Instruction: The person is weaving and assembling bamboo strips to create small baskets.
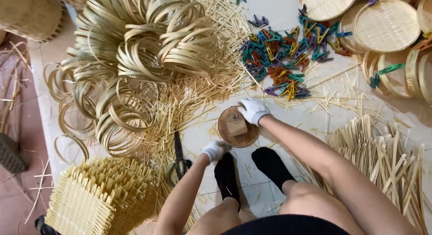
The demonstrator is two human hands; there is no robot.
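Observation:
A small round bamboo tray [227,131] lies on the white floor in front of my feet, with a small wooden block [237,125] resting inside it. My right hand [253,110], in a white glove, grips the tray's far rim. My left hand [215,150], also gloved, holds the near rim at the lower left. Both forearms reach down from the bottom of the view.
A big pile of bamboo hoops [135,59] and splinters fills the upper left. Coloured clips [281,59] lie beyond the tray. Finished round baskets [387,25] stack at the upper right. Scissors [179,158], woven mats [96,196] and cut bamboo strips [382,158] flank my black-socked feet [227,174].

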